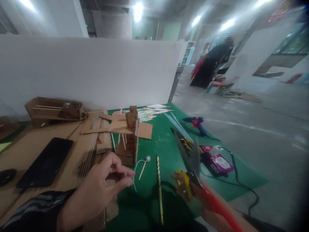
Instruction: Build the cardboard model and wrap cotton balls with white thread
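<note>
My left hand (96, 190) is at the lower middle, thumb and fingertips pinched on a thin white cord (137, 163). The cord curves up toward a small white knob (148, 159), beside which a short wooden stick (142, 170) slants down. Whether knob and stick are joined I cannot tell. My right hand (190, 190), slightly blurred, grips scissors (196, 161) with yellow and red handle parts. Their blades stand apart, pointing away from me. Between the hands lies a yellow-and-dark patterned pencil (159, 190) on the green table (166, 148).
Left of my hands, a cardboard structure (125, 151) stands near a black phone (45, 162). White-wrapped sticks (154, 111) lie at the back. To the right are a glue gun (199, 124), clear strips (178, 124) and a purple power socket (219, 162) with a cable. A person (212, 61) stands beyond.
</note>
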`<state>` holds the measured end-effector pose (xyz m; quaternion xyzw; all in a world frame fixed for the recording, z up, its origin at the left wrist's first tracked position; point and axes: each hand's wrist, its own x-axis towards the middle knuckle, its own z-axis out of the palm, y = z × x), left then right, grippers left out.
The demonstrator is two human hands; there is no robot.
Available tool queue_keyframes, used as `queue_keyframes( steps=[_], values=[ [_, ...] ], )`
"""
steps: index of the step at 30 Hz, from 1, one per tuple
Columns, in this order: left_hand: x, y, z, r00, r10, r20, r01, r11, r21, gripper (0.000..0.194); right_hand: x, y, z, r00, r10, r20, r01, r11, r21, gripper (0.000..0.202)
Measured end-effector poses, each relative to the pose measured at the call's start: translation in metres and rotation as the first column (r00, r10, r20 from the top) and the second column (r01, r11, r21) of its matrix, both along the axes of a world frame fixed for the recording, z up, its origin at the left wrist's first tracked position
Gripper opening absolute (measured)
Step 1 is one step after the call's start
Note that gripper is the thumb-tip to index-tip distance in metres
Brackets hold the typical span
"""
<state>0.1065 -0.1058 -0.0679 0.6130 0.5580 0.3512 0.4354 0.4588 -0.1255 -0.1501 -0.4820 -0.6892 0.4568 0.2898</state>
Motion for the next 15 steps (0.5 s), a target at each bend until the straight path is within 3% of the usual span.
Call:
queue_keyframes(
  steps=[3, 7, 12, 15],
  values=[
    [-0.001, 0.001, 0.0, 0.999, -0.004, 0.034, 0.002, 0.999, 0.037, 0.032, -0.004, -0.003, 0.008, 0.998, 0.052, -0.022, -0.054, 0.994, -0.09, 0.066],
    [-0.006, 0.006, -0.001, 0.999, -0.029, 0.026, 0.026, 0.994, 0.101, 0.022, -0.01, -0.005, 0.011, 0.997, -0.042, 0.067, 0.05, 0.991, -0.127, 0.064],
    [-0.008, 0.009, -0.007, 0.997, -0.014, 0.08, 0.008, 0.998, 0.069, 0.007, -0.009, -0.008, 0.003, 0.968, -0.076, 0.24, 0.109, 0.986, -0.125, 0.071],
    [-0.008, 0.009, -0.007, 1.0, -0.014, 0.008, 0.012, 0.985, 0.171, 0.006, -0.018, -0.005, 0.015, 0.94, -0.066, 0.335, 0.117, 0.984, -0.135, 0.077]
  ],
)
